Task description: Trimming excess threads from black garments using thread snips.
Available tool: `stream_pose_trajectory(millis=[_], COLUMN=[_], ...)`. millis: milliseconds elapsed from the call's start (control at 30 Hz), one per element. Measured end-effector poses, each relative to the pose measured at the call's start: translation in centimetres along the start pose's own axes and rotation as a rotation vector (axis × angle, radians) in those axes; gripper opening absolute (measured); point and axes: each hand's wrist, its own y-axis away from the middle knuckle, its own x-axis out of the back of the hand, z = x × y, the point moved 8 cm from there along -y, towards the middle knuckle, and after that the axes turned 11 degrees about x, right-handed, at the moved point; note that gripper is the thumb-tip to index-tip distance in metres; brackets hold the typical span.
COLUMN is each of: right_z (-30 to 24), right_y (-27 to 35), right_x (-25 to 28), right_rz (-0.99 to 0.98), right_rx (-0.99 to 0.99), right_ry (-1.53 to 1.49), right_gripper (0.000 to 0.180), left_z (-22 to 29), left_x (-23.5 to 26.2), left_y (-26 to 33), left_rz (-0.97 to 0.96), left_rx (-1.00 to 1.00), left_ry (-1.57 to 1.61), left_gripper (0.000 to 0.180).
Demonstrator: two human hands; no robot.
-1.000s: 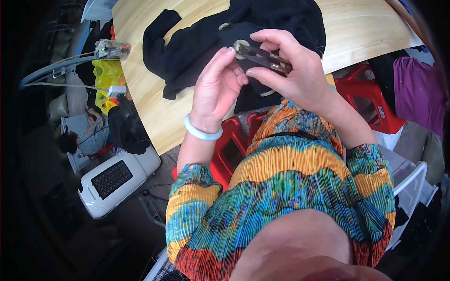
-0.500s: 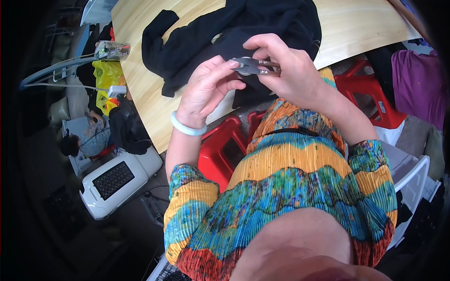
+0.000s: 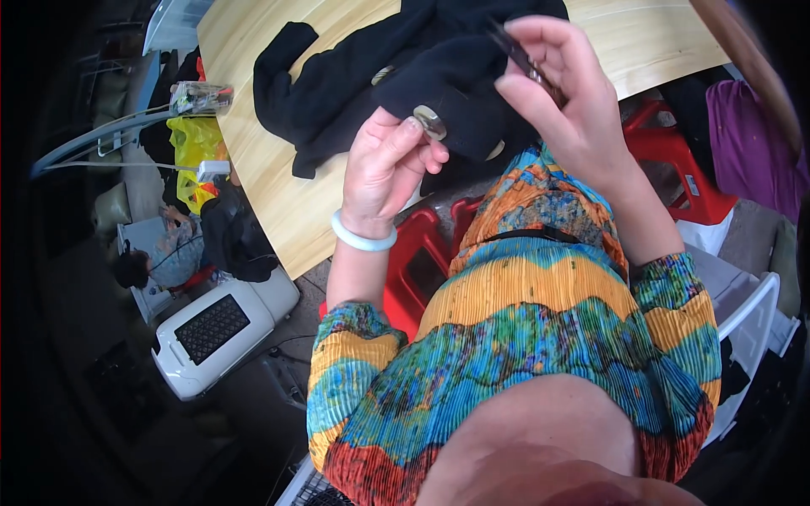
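Observation:
My left hand [image 3: 380, 173] pinches a shiny round button [image 3: 430, 123] between thumb and fingers, up against black cloth. The cloth belongs to a black garment [image 3: 337, 88] spread over the table; two more shiny spots like buttons show on it. Whether the pinched button is sewn on, I cannot tell. My right hand [image 3: 582, 105] is curled round small thread snips [image 3: 533, 66], which are blurred and point up and left. The snips are apart from the button, above the far right part of the garment.
The light wooden table [image 3: 291, 223] has red stools [image 3: 704, 190] at its near edge. A white machine [image 3: 224, 333] stands at the left, below a yellow bag [image 3: 192, 148]. One person [image 3: 173, 249] sits at far left; a purple sleeve or garment [image 3: 751, 139] and an arm show at right.
My right hand has moved away from the button, up and to the right, taking the snips with it. The left hand has shifted slightly right and still pinches the button.

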Motion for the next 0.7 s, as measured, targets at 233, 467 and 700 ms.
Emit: stream_pose_trajectory(millis=[233, 467, 700], right_z=[-0.9, -0.3, -0.3], right_y=[3.0, 2.9, 2.6], right_x=[-2.8, -3.3, -3.3], right_rz=[-0.158, -0.179, -0.184], right_rx=[-0.143, -0.123, -0.110], right_ry=[-0.175, -0.162, -0.116], right_gripper=[0.018, 0.016, 0.015], left_z=[0.3, 0.6, 0.8], left_x=[-0.1, -0.5, -0.6], left_y=[0.0, 0.1, 0.2], left_rz=[0.033, -0.049, -0.055], left_rx=[-0.129, -0.196, -0.221], left_ry=[0.011, -0.045, -0.076], left_gripper=[0.020, 0.024, 0.026])
